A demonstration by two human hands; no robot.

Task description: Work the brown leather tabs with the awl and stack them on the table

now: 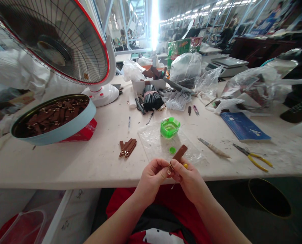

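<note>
A tube light (155, 27) glares — blue frames (124, 23) stand around.

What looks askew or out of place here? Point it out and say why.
The round blue tin looks tilted, its rim higher on the right, with a red box under that side; lens distortion may exaggerate this. Small gold-coloured bits also lie loose beside the black bundle, rather than in a container.
</note>
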